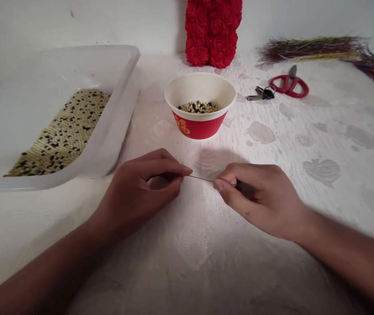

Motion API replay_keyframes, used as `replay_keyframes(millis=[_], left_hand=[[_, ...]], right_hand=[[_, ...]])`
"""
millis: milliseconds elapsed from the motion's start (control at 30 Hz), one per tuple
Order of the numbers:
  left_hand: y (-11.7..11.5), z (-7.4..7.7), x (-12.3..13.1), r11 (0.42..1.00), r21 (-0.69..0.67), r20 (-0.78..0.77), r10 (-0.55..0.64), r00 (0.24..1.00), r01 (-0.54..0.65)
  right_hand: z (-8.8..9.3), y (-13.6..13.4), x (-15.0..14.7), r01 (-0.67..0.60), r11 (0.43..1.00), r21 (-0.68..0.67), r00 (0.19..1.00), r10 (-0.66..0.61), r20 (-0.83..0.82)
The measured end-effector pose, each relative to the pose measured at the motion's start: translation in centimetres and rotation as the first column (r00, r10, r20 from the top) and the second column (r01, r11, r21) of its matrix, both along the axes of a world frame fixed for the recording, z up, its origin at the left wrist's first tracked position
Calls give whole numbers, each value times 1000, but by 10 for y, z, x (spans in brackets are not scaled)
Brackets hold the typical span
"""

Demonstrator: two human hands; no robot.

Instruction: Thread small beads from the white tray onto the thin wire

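Observation:
Between my two hands runs a thin dark wire [200,178], held slightly above the table. My left hand [147,186] is closed, pinching one end between thumb and fingertips. Thumb and forefinger of my right hand [255,192] pinch it farther along, and a short bit pokes out behind those fingers. Just beyond the hands stands a red and white paper bowl [200,127] with beads [198,107] in it, mostly cream and black with a purple one.
At the left sits a translucent plastic tub [121,105] with strung rows of beads [65,131]. Red-handled scissors [290,85], keys [261,93] and a bundle of coloured wires [311,49] lie at the back right. A red rose-covered figure [213,33] stands behind the bowl.

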State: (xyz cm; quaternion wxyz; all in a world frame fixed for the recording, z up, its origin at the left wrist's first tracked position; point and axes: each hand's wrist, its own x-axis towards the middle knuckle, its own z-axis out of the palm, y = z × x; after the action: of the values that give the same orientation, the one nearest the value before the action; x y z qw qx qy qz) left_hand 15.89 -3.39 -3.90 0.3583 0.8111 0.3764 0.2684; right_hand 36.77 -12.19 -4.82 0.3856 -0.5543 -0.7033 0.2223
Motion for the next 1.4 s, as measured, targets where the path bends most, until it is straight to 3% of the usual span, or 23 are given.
replay_keyframes(millis=[200, 367, 633, 867, 1233, 1400], left_hand=[[0, 0, -2, 983, 173, -37, -64, 997, 69], [-1, 3, -4, 971, 219, -25, -97, 995, 100], [3, 7, -6, 992, -77, 82, -90, 993, 96], [5, 11, -6, 993, -118, 77, -6, 997, 15], [4, 12, -6, 983, -169, 57, -67, 996, 76], [0, 14, -3, 977, -201, 36, -63, 997, 69]], right_hand=[[-1, 1, -1, -26, 998, 54, 1000, 26, 4], [-2, 0, 0, -46, 997, 66, 999, 45, 4], [0, 1, 6, -100, 990, -100, 987, 85, -139], [-1, 4, 9, -145, 980, -138, 956, 102, -277], [0, 4, 8, -148, 985, -84, 979, 134, -152], [1, 4, 11, -79, 987, 136, 997, 81, -5]])
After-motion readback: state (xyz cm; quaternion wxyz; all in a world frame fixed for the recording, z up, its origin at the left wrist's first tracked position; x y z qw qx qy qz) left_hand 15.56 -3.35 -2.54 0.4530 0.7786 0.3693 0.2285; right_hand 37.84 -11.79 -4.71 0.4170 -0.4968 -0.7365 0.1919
